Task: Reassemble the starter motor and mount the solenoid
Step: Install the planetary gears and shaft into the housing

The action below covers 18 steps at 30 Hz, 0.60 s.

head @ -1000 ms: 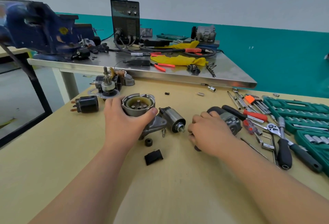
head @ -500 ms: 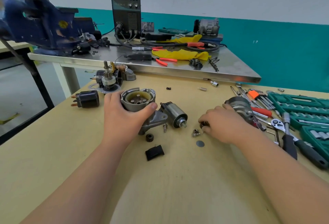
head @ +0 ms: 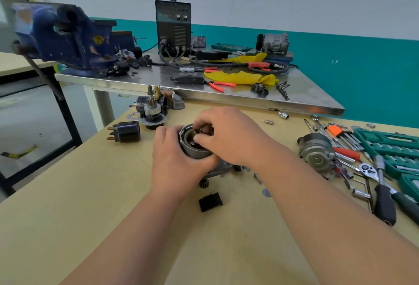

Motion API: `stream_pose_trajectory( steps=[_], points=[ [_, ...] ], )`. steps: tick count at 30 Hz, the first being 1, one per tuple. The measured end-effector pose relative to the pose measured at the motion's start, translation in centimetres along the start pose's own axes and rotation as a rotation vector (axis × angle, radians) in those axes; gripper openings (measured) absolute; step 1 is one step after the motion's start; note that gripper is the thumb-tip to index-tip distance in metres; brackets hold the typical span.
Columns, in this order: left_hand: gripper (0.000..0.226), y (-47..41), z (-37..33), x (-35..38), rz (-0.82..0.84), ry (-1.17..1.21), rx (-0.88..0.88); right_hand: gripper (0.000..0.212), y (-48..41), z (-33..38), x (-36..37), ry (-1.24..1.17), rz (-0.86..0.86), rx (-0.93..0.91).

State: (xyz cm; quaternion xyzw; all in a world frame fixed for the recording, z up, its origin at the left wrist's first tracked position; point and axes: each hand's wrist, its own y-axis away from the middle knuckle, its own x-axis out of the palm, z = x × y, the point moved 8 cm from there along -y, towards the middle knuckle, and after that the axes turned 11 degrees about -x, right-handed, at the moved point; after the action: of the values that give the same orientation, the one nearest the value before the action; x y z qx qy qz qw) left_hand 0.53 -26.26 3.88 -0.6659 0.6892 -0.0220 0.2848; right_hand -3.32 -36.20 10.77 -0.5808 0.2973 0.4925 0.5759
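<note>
My left hand (head: 176,162) grips the grey round starter housing (head: 192,148), which stands open end up on the wooden table (head: 90,205). My right hand (head: 229,135) reaches over its mouth and pinches a small dark part (head: 196,132) just inside the rim. The black solenoid (head: 127,131) with copper terminals lies to the left. An armature with its shaft up (head: 152,109) stands behind it. A grey motor end piece (head: 316,155) lies at the right. A small pinion gear (head: 204,182) and a black plastic cover (head: 210,202) lie near my left wrist.
Green socket-set trays (head: 394,148), a ratchet (head: 371,171), hex keys and screwdrivers crowd the table's right edge. Behind stands a steel bench (head: 249,101) with a blue vise (head: 65,37), a black welder box (head: 173,27), cables and yellow cloth. A thin washer (head: 266,193) lies loose.
My right hand left the loose parts at the right with a small piece and moved left over the housing's mouth. My left hand kept its grip on the housing.
</note>
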Motion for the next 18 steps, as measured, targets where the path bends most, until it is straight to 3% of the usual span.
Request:
stream_pose_trajectory(
  steps=[11,15,18],
  points=[
    [0.066,-0.5,0.0,0.1,0.014,0.004,0.021,0.021,-0.2,0.3,-0.3,0.216,-0.077,-0.003],
    [0.072,-0.9,0.3,0.0,0.04,0.006,0.032,0.024,-0.8,0.1,0.3,0.198,0.106,-0.049],
    [0.076,-1.7,1.4,-0.6,0.004,-0.015,-0.025,0.024,0.4,-2.0,-1.9,-0.032,-0.133,0.043]
  ],
)
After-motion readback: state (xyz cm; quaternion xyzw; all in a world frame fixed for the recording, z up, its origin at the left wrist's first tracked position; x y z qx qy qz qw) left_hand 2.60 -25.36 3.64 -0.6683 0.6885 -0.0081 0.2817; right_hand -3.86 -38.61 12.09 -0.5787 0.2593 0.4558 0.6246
